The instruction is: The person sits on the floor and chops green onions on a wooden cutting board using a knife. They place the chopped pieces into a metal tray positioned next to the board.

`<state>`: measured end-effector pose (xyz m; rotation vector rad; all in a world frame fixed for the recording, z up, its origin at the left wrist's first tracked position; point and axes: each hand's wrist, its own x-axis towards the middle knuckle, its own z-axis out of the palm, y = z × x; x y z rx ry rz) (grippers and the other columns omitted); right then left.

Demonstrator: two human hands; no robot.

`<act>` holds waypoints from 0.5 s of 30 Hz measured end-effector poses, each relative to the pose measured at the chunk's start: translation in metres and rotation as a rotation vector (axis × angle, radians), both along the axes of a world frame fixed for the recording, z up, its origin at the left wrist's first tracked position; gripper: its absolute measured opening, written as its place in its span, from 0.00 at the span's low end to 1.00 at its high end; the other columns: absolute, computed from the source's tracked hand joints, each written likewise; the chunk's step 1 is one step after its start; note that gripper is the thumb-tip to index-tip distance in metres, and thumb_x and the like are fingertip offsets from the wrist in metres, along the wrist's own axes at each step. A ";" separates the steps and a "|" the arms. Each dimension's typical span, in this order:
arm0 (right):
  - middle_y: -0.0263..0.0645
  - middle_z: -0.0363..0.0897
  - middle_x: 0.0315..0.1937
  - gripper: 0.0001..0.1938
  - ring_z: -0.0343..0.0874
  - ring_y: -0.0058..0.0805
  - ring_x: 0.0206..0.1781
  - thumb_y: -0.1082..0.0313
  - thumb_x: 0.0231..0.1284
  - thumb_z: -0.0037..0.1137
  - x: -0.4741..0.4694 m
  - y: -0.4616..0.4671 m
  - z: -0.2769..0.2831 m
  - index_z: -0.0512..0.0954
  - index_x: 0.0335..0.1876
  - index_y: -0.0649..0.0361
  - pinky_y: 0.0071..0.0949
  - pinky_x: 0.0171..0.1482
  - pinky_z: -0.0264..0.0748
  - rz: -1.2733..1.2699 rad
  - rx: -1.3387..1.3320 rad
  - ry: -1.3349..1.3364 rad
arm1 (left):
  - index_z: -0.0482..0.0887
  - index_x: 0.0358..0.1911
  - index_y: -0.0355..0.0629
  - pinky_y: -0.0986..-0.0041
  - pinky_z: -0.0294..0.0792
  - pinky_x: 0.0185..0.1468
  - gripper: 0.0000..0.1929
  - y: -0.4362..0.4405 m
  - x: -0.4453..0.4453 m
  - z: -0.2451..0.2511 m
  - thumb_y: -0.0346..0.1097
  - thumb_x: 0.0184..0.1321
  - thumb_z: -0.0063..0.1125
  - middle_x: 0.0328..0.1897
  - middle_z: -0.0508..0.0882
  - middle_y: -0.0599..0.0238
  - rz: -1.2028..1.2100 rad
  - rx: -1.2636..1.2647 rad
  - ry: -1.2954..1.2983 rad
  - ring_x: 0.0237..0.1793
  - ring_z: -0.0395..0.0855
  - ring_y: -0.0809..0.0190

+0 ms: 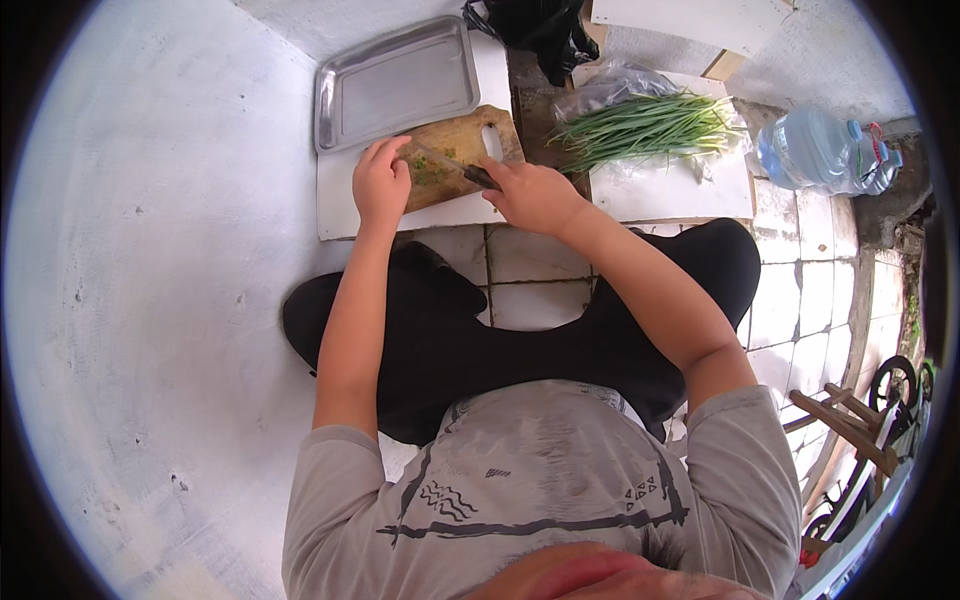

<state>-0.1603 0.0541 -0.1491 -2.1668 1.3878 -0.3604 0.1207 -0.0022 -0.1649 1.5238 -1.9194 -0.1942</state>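
My right hand (534, 193) grips the dark handle of a kitchen knife (480, 177) above a wooden cutting board (442, 191). The blade points left toward my left hand (381, 180), whose fingertips are at the blade's tip end; whether they touch it I cannot tell. That hand is curled at the board's left end, and what lies under its fingers is hidden. Small chopped green pieces (429, 169) lie on the board below the blade. To the right, a bunch of long green onions (645, 127) rests on clear plastic over a white board.
A rectangular metal tray (397, 82) sits behind the cutting board, partly under its edge. A black plastic bag (544, 30) is at the top. Large water bottles (814, 150) stand at the right. A wall (165, 262) rises close on my left.
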 end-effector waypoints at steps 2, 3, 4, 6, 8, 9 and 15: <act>0.54 0.90 0.51 0.24 0.90 0.59 0.54 0.55 0.81 0.58 -0.012 -0.006 0.009 0.73 0.73 0.59 0.55 0.56 0.86 -0.039 -0.037 -0.041 | 0.93 0.52 0.49 0.61 0.79 0.52 0.18 0.004 -0.009 0.007 0.23 0.60 0.63 0.50 0.91 0.68 -0.036 -0.086 -0.002 0.45 0.90 0.56; 0.54 0.90 0.53 0.24 0.90 0.60 0.55 0.56 0.80 0.60 -0.019 -0.012 0.012 0.74 0.73 0.59 0.54 0.57 0.85 -0.064 -0.067 -0.074 | 0.93 0.51 0.49 0.61 0.79 0.52 0.17 0.005 -0.016 0.011 0.23 0.60 0.64 0.49 0.90 0.68 -0.067 -0.131 -0.024 0.45 0.89 0.55; 0.53 0.90 0.54 0.25 0.89 0.60 0.56 0.56 0.79 0.62 -0.028 -0.018 0.016 0.75 0.74 0.59 0.53 0.59 0.85 -0.094 -0.108 -0.114 | 0.93 0.50 0.48 0.60 0.78 0.53 0.17 0.004 -0.024 0.015 0.23 0.59 0.65 0.49 0.90 0.68 -0.101 -0.177 -0.046 0.45 0.89 0.55; 0.55 0.88 0.58 0.25 0.88 0.58 0.60 0.56 0.80 0.61 -0.049 -0.031 0.025 0.75 0.73 0.60 0.53 0.63 0.83 -0.094 -0.173 -0.150 | 0.92 0.48 0.49 0.60 0.77 0.54 0.16 0.001 -0.048 0.023 0.23 0.58 0.65 0.48 0.89 0.68 -0.206 -0.219 -0.064 0.46 0.89 0.55; 0.57 0.88 0.60 0.25 0.87 0.58 0.63 0.56 0.76 0.64 -0.075 -0.047 0.036 0.78 0.71 0.61 0.53 0.65 0.81 -0.152 -0.178 -0.153 | 0.93 0.47 0.49 0.59 0.77 0.54 0.14 -0.004 -0.079 0.028 0.25 0.58 0.67 0.47 0.89 0.69 -0.303 -0.228 -0.046 0.46 0.89 0.53; 0.57 0.88 0.58 0.24 0.87 0.58 0.62 0.57 0.75 0.65 -0.093 -0.055 0.043 0.79 0.69 0.62 0.53 0.64 0.82 -0.172 -0.175 -0.177 | 0.93 0.46 0.49 0.59 0.78 0.53 0.13 -0.008 -0.097 0.030 0.25 0.59 0.68 0.46 0.89 0.69 -0.351 -0.208 -0.027 0.46 0.89 0.53; 0.55 0.90 0.49 0.19 0.88 0.58 0.58 0.62 0.66 0.67 -0.206 -0.087 0.057 0.82 0.58 0.64 0.53 0.59 0.83 -0.441 -0.101 0.011 | 0.95 0.43 0.49 0.56 0.82 0.51 0.09 -0.037 -0.217 0.025 0.28 0.61 0.69 0.43 0.90 0.66 -0.567 -0.092 0.054 0.45 0.91 0.51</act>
